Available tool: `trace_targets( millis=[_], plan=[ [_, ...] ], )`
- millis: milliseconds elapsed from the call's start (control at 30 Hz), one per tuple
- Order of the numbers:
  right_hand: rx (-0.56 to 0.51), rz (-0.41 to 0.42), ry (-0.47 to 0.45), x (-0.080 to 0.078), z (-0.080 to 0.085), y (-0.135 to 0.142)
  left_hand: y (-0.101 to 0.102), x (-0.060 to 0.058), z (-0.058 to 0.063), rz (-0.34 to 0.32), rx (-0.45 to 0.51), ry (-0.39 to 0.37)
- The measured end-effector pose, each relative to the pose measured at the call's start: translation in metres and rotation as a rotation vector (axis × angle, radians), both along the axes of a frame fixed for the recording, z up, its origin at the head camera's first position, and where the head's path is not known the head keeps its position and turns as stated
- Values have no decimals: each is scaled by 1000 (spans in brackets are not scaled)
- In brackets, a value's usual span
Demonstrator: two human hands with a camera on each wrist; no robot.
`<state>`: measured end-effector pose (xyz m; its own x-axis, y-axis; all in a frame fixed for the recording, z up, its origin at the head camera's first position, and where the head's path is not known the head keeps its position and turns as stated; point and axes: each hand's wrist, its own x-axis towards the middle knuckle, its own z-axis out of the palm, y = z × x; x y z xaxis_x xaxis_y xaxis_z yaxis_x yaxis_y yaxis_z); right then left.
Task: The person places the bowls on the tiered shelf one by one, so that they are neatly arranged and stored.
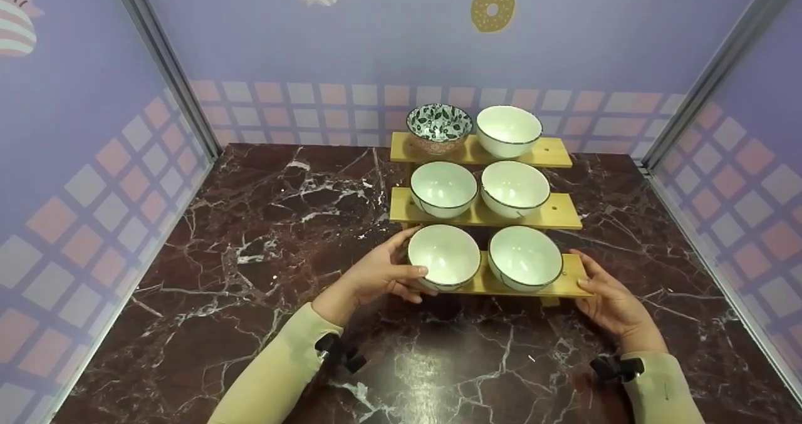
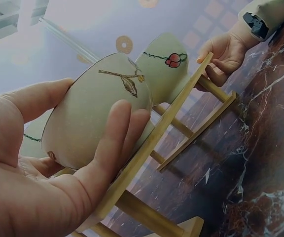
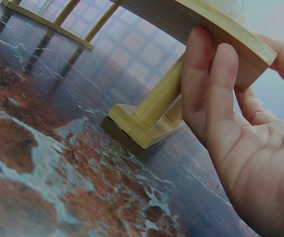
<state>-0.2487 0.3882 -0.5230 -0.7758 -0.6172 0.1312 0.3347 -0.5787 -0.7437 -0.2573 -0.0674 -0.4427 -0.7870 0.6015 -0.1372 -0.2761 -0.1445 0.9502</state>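
My left hand point(image 1: 383, 272) curls round a white bowl point(image 1: 445, 256) at the left end of the lowest shelf of a wooden rack point(image 1: 571, 274). In the left wrist view that bowl point(image 2: 88, 111) has a painted twig and leaf on its outside. At the shelf's right end, my right hand point(image 1: 613, 302) grips the board, with fingertips under it in the right wrist view, where the board point(image 3: 216, 29) stands on round posts. A second pale bowl point(image 1: 526, 258) sits beside the held one, nearer the right hand.
On the middle shelf stand a pale green bowl point(image 1: 443, 189) and a white bowl point(image 1: 515, 189). The top shelf bears a dark patterned bowl point(image 1: 440, 126) and a white bowl point(image 1: 509, 131). The rack stands on a dark marbled table point(image 1: 282, 299), with patterned walls point(image 1: 351, 42) around it.
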Motion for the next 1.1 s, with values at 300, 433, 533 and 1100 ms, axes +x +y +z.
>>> trace_targets(
  millis=[300,433,533,1100],
  plan=[
    [10,-2,12,1,2,-1,-2,-2,0,-44,-9,-23],
    [27,-15,-8,1,3,-2,-2,-1,0,-55,-13,-24],
    [53,-32,-18,2,3,-1,-2,-1,1,-64,-21,-23],
    [50,-26,-12,0,2,0,-11,0,0,-46,-49,4]
  ],
)
